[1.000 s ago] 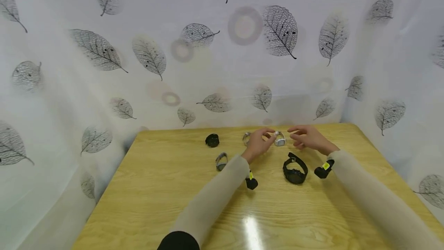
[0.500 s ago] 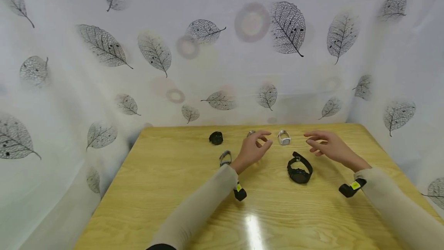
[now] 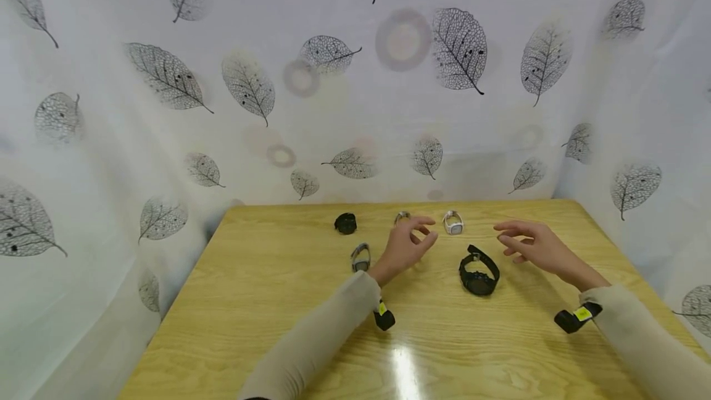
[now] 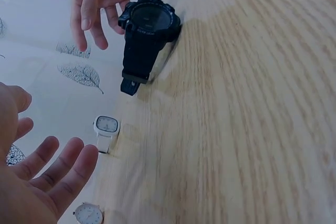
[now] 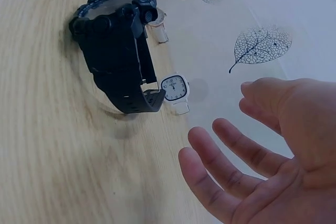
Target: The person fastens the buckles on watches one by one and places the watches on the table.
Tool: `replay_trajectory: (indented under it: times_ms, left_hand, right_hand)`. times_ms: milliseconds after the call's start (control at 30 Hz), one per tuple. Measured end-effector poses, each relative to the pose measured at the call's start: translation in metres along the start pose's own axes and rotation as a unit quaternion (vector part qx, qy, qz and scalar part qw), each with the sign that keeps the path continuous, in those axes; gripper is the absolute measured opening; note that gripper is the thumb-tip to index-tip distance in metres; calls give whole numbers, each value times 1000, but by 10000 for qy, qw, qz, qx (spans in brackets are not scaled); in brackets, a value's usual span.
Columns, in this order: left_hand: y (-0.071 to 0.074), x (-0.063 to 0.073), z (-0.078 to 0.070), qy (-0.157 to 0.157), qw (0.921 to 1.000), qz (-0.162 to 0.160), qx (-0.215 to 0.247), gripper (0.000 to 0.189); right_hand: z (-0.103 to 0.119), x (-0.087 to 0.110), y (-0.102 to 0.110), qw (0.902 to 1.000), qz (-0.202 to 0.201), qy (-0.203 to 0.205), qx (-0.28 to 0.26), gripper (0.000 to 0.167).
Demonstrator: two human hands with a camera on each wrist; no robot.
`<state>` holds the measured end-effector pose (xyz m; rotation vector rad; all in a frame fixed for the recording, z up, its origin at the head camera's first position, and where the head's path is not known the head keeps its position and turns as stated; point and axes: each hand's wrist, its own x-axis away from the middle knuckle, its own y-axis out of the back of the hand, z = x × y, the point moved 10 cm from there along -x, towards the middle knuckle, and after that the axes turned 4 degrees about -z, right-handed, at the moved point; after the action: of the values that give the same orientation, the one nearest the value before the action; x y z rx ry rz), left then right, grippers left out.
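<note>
My left hand [image 3: 402, 245] hovers over the middle of the table, fingers loosely bent and holding nothing. To its right, my right hand [image 3: 541, 249] hangs in the air with relaxed, parted fingers, also holding nothing. Between and beyond them stands a white wristwatch [image 3: 454, 225] with a squarish dial, touched by neither hand. A large black sports watch [image 3: 479, 276] rests nearer, left of the right hand. Behind the left hand, a round-dialled light watch [image 4: 88, 214] is partly hidden in the head view. A grey wristwatch [image 3: 361, 259] sits just left of the left wrist.
A second black watch [image 3: 345, 223] lies near the back left of the wooden table [image 3: 261, 301]. A white curtain [image 3: 333, 116] with leaf prints hangs behind the table's back edge and at both sides.
Both hands have drawn back from the white watch, the right one moving rightward and nearer, the left one slightly nearer. The white watch now shows free between them. The head view has shifted slightly.
</note>
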<state>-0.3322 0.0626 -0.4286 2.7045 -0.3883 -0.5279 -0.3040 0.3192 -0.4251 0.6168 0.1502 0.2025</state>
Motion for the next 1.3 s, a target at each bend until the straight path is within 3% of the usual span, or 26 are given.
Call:
replay_trajectory:
  times_ms: [167,467,767,933,1300]
  left_hand:
    - [-9,6,1,151,9995,190,200,32]
    - [-24,12,4,378,9982,385,258,31]
    - [-55,13,9,879,9920,770,481,39]
    - [-68,13,12,1148,9882,761,665,38]
    - [-82,15,17,1649,9803,643,872,32]
  right_hand:
    - [-4,14,1,9999,-17,-98,15,50]
    - [-14,28,-7,9985,67,-314,-442,51]
    - [-20,33,-25,9952,178,-573,-773,51]
    - [-19,33,-31,9939,158,-702,-834,52]
    - [-23,35,-43,9900,63,-897,-1091,53]
